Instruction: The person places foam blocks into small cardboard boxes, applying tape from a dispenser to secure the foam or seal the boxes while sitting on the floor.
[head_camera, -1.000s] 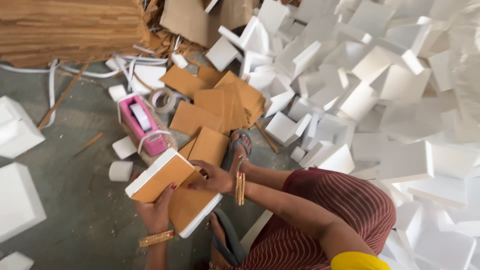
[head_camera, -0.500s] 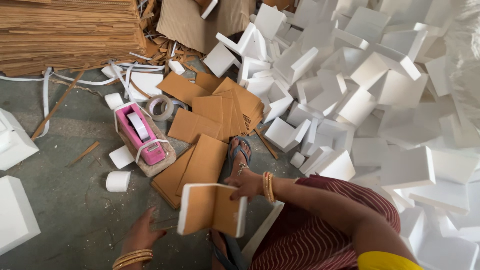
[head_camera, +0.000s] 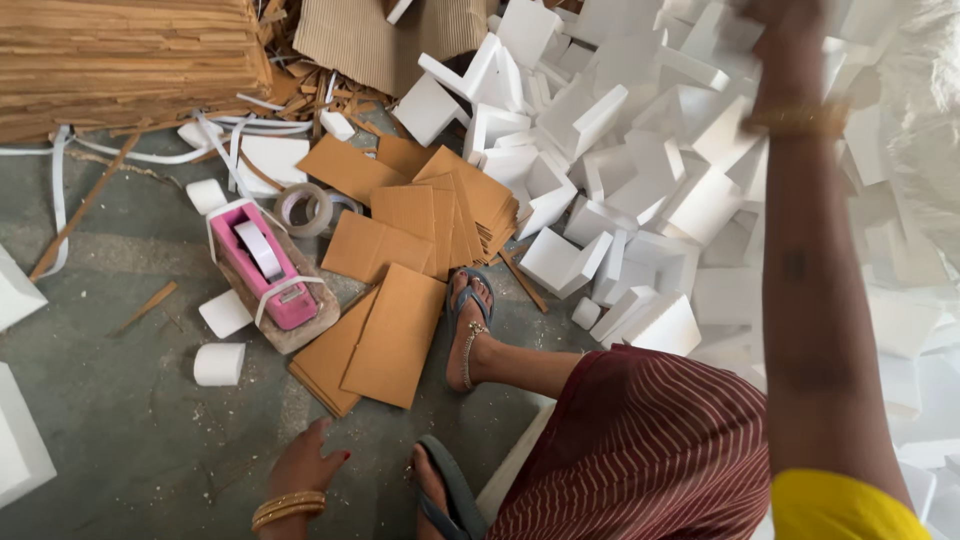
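Observation:
My left hand (head_camera: 303, 466) rests flat on the grey floor with its fingers spread, gold bangles on the wrist, holding nothing. It lies just below a few brown cardboard sheets (head_camera: 392, 338). My right arm is raised high at the right, and my right hand (head_camera: 790, 35) is blurred at the top edge over the pile of white foam pieces (head_camera: 640, 180); I cannot see what its fingers do. The foam-and-cardboard box from the earlier frames is not in view. A pink tape dispenser (head_camera: 264, 266) stands on the floor left of the sheets.
A fanned stack of cardboard sheets (head_camera: 462, 205) and a clear tape roll (head_camera: 305, 208) lie behind. Corrugated board is stacked at the top left (head_camera: 120, 60). Small foam blocks (head_camera: 218, 363) dot the floor. My sandalled feet (head_camera: 468, 335) sit by the sheets.
The box my hands held is gone from view. My right arm has swung up towards the foam pile, and my left hand has dropped to the floor.

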